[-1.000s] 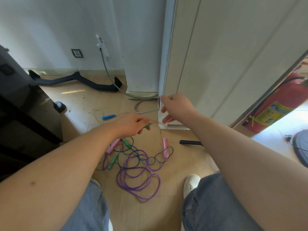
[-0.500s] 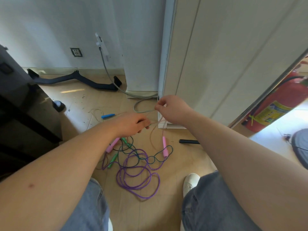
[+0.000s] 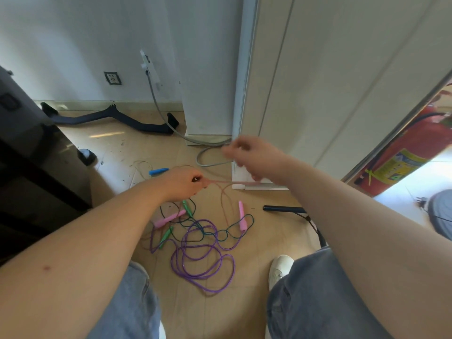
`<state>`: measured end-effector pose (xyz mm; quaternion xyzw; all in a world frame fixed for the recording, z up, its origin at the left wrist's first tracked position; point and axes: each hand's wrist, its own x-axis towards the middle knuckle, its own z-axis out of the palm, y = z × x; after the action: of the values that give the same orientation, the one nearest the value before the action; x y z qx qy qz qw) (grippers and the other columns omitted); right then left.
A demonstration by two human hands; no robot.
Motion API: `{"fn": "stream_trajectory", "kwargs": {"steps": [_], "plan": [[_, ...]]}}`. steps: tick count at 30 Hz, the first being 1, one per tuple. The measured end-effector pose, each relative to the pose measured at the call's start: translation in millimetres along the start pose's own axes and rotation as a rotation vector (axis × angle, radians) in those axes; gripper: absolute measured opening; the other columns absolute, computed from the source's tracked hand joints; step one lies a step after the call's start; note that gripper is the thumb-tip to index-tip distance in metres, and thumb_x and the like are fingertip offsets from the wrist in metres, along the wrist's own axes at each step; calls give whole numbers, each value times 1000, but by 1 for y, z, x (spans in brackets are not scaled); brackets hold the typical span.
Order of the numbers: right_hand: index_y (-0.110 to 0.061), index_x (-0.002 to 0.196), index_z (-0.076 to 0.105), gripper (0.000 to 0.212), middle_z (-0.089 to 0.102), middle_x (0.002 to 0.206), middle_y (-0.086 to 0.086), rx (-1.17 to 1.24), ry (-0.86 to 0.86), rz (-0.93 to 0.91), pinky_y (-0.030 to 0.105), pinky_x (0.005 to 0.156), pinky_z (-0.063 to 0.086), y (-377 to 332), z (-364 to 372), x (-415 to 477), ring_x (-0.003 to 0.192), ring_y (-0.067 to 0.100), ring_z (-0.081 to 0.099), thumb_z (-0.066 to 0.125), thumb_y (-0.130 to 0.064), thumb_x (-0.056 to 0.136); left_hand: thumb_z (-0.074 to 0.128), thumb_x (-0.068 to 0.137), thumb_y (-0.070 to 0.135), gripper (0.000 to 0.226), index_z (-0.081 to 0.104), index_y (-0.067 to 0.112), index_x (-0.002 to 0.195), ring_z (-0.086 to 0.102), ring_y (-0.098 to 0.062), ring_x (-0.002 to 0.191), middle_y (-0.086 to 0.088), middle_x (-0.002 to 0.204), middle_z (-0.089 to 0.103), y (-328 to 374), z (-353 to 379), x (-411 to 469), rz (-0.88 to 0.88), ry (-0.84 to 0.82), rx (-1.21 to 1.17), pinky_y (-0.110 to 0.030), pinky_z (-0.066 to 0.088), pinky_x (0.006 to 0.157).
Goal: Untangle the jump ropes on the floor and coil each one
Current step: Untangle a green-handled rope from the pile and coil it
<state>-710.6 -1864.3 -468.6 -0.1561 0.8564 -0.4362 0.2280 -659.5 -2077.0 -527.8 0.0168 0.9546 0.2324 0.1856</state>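
A tangle of jump ropes lies on the wooden floor between my knees: a purple rope point(image 3: 203, 263), a dark teal rope point(image 3: 230, 232) with green handles point(image 3: 166, 234), and two pink handles point(image 3: 168, 218) point(image 3: 242, 216). A thin pinkish clear rope point(image 3: 226, 183) is stretched between my hands above the pile, and a loop of it hangs down. My left hand point(image 3: 183, 183) is closed on that rope. My right hand point(image 3: 249, 155), higher and to the right, pinches it too, blurred by motion.
A blue handle point(image 3: 159, 171) with a pale cord lies left of my hands. A grey cable point(image 3: 210, 162) runs from the wall to a white cabinet point(image 3: 318, 81). A black handle point(image 3: 283, 208) lies to the right, and a red fire extinguisher point(image 3: 411, 155) beyond. Dark furniture point(image 3: 29, 167) is on the left.
My right hand has risen and shifted a little left while pulling the pinkish rope through. More of that rope now hangs in a loop below my hands. My left hand has stayed put.
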Motion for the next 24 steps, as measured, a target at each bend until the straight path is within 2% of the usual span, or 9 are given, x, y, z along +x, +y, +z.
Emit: {"fn": "stream_trajectory", "kwargs": {"steps": [2,5,8,11,13,17,20,22,24], "plan": [[-28,107,68,44,61,90,-10,-550,-190,-43,29,75,48,11,8,0,82,13,59,66,-65,83,47,103,45,21,58,37,86,60,-12,70,5,81,63,2,0,-1,19,21,12,-27,47,62],[-28,91,74,31,68,87,-8,-606,-284,-15,31,77,50,13,15,-1,84,17,64,59,-54,94,45,103,47,22,60,37,90,66,-16,74,6,81,65,1,0,0,9,28,-19,-29,50,63],[-28,79,73,29,68,92,-9,-180,-161,-19,35,80,53,5,11,-4,80,15,62,57,-43,98,43,103,48,25,61,32,93,65,-11,74,6,82,65,-1,1,1,-3,4,-8,-26,45,63],[-24,97,73,27,66,121,-6,60,-137,-159,32,96,51,-2,4,-7,112,2,58,50,-13,102,45,103,46,26,63,29,99,65,-9,76,6,85,66,0,0,1,-28,8,-20,-25,45,65],[-19,75,66,37,70,121,5,504,-187,-159,40,105,40,-7,2,-6,125,10,57,42,-12,102,45,104,44,24,63,28,100,63,-7,74,7,84,65,1,0,1,-22,-5,-6,-23,43,64],[-10,60,55,46,61,69,11,1116,-146,-88,41,77,56,-18,-5,-7,65,24,62,47,-23,103,44,104,42,24,64,28,104,63,-9,75,6,83,65,-2,0,-1,-23,-18,-23,-23,44,64],[-12,79,72,39,67,70,-3,377,-22,-65,30,54,46,-12,-7,-9,52,16,48,60,-44,97,47,103,43,23,63,30,94,62,-8,71,6,80,65,-5,-1,0,-18,1,-19,-24,42,62],[-21,105,77,42,75,93,-9,-351,-108,-79,34,78,55,-6,-3,-10,82,17,65,67,-57,87,48,103,43,22,62,31,91,62,-8,69,6,79,65,-4,-2,0,-16,22,-20,-24,41,60],[-22,113,74,46,73,106,-6,-698,-264,-42,32,88,52,1,5,-10,100,17,66,70,-58,84,49,102,43,21,63,31,92,63,-10,71,6,79,65,-2,-3,0,-12,44,-26,-24,42,60]]}}
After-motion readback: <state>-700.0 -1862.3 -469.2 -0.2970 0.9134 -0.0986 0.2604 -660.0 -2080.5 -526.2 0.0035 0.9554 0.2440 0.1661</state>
